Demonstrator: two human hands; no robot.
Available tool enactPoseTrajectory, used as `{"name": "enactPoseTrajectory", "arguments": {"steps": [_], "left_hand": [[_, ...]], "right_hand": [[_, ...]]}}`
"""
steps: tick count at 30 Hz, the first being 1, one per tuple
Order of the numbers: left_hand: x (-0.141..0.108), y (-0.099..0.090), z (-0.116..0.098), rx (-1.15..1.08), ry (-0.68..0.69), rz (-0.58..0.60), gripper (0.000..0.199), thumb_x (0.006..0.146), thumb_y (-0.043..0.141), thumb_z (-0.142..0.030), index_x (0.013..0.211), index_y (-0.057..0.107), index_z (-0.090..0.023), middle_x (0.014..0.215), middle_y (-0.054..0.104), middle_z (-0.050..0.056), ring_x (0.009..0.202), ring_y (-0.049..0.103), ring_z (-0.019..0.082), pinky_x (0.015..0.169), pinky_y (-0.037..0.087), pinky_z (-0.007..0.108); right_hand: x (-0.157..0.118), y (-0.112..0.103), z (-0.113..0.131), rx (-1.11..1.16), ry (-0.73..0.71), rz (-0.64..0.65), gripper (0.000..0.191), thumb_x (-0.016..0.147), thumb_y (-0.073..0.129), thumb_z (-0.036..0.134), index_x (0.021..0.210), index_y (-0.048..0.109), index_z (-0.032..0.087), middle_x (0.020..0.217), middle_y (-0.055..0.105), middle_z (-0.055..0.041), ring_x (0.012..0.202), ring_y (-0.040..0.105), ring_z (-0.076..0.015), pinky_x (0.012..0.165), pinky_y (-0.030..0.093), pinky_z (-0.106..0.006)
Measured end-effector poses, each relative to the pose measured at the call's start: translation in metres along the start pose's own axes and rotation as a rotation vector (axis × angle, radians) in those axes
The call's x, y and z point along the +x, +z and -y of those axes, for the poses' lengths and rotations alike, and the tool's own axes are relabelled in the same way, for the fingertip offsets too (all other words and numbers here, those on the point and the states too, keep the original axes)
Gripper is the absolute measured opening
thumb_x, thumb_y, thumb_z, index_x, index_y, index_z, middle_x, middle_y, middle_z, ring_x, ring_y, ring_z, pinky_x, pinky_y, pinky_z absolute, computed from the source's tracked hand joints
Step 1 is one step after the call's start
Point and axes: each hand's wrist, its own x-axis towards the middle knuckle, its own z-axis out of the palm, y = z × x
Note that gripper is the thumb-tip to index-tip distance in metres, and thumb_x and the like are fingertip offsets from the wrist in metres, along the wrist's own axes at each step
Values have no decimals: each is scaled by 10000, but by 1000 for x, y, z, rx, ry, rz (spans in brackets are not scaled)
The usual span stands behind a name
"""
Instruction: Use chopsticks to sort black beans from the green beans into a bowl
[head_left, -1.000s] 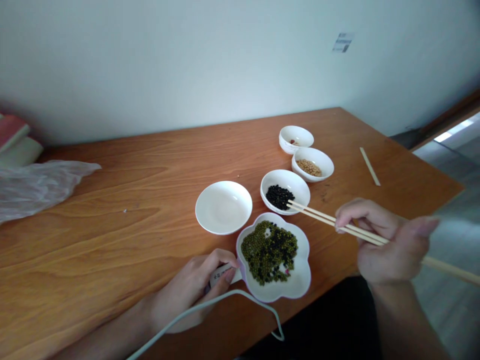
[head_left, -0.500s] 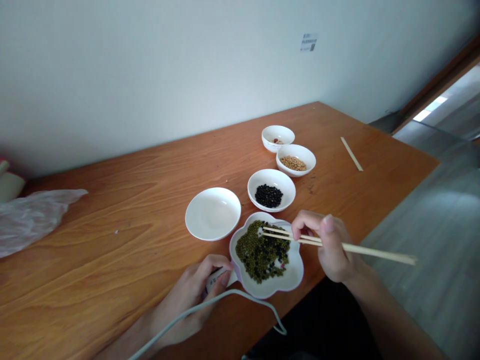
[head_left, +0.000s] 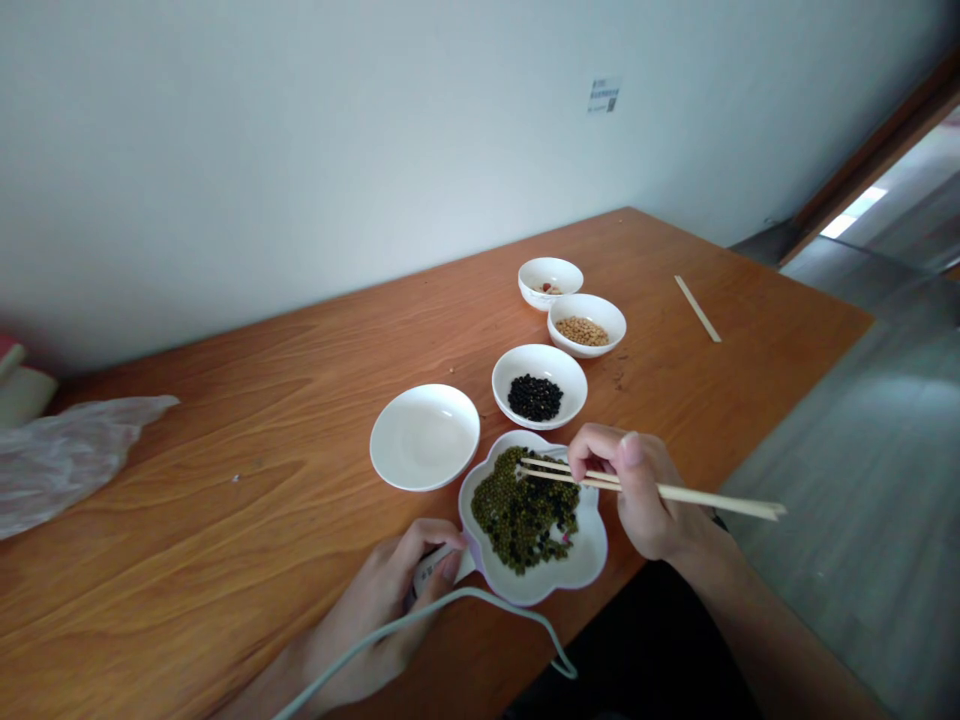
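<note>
My right hand (head_left: 637, 485) grips a pair of wooden chopsticks (head_left: 712, 500), with their tips down among the beans in a flower-shaped dish (head_left: 589, 560). Mixed green beans (head_left: 502, 505) and black beans fill much of this pale dish with its lilac edge. On its left side, my left hand (head_left: 409, 585) is closed around the dish's light handle (head_left: 465, 565). Just behind the dish stand an empty white bowl (head_left: 424, 440) and a bowl (head_left: 577, 390) holding black beans (head_left: 535, 397). Whether the chopstick tips pinch a bean is too small to tell.
Farther back are a bowl of yellowish beans (head_left: 582, 331) and a bowl (head_left: 532, 297) with a few reddish and pale pieces. A wooden stick (head_left: 697, 308) lies at right. Clear plastic (head_left: 75, 455) lies at far left. A pale cable (head_left: 375, 632) crosses before my left hand.
My right hand and the chopsticks have shifted slightly left over the dish. The whole view has tilted a little. My left hand keeps its hold on the handle.
</note>
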Motion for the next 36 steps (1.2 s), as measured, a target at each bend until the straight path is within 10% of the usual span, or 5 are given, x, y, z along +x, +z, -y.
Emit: {"name": "enactPoseTrajectory", "arguments": {"steps": [28,36], "left_hand": [[-1,0,0,32,-31,30,167,1116,412,-339,1227,522,-284,967,710,-6,718,654,128,637,516,214],[-1,-1,-5,10,-10,8,149,1106,437,-310,1200,545,-269,994,714,9,779,680,131,704,552,215]], "right_hand": [[-1,-6,3,131,8,-181,770,1093,86,635,693,601,225,638,564,-35,600,509,-184,592,342,-364],[-3,3,0,108,41,-49,745,1072,95,679,731,576,224,666,560,-34,625,525,-190,603,354,-358]]}}
